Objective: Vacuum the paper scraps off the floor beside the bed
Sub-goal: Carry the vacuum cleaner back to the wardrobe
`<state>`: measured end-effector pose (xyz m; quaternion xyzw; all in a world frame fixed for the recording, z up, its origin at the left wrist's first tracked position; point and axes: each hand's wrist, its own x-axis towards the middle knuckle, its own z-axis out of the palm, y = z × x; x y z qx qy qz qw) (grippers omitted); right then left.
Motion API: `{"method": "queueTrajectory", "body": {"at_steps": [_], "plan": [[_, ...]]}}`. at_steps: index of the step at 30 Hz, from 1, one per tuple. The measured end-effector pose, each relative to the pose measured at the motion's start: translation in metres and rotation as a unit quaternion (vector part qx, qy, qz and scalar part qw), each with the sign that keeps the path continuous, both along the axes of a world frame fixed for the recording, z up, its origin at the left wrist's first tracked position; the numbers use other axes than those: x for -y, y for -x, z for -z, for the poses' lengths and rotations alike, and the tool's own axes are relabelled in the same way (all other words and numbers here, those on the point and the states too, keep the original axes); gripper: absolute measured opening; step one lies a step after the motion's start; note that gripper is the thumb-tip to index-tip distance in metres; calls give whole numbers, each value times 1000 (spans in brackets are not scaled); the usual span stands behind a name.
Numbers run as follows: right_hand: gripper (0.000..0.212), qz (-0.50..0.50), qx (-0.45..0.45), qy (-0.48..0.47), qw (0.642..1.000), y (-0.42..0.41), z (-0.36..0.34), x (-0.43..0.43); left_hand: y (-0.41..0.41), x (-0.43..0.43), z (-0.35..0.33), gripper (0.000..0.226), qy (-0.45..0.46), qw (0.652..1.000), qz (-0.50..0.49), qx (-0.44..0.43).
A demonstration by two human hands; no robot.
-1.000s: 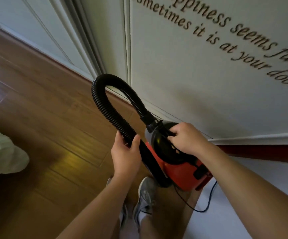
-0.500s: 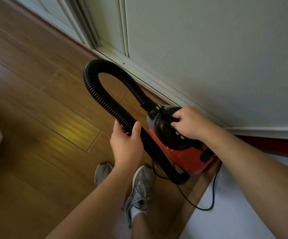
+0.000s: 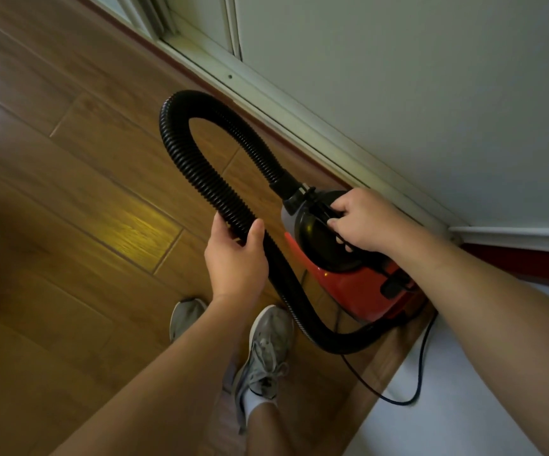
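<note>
L hand [image 3: 235,261] grips black hose [image 3: 181,153]; R hand [image 3: 361,222] clamped on top of red vac [image 3: 358,287], above wood floor [image 3: 69,192]

Two grey sneakers [image 3: 271,343] stand side by side, a white sock [image 3: 256,404] showing above the right one. Ahead of them runs a pale wall panel [image 3: 414,93], with a white rail [image 3: 266,105] at its foot.

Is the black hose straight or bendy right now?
Bent: the hose arcs from the red vacuum in a loop through the left hand.
</note>
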<state>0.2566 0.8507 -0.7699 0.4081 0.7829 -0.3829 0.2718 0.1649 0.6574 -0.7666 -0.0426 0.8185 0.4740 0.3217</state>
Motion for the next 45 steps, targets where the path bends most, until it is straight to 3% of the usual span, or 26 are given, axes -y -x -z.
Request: {"method": "queueTrajectory", "body": {"at_steps": [5, 9, 14, 26, 30, 35, 45], "plan": [[23, 4, -2, 4, 1000, 1, 24, -2, -1, 4, 19, 13, 18, 1000, 7, 0], [9, -7, 1, 15, 1000, 4, 34, -5, -1, 5, 30, 12, 24, 1000, 3, -1], [18, -9, -11, 28, 1000, 5, 40, -11, -2, 0, 40, 15, 26, 1000, -2, -3], [13, 12, -30, 34, 999, -28, 44, -19, -17, -3, 52, 25, 20, 1000, 6, -18], [27, 18, -26, 32, 999, -38, 48, -15, -26, 0, 55, 26, 19, 1000, 13, -15], [11, 6, -46, 2, 999, -44, 47, -8, -29, 5, 57, 25, 19, 999, 23, -14], [9, -3, -51, -43, 998, -59, 46, -8, -39, 11, 53, 27, -3, 998, 55, -4]]}}
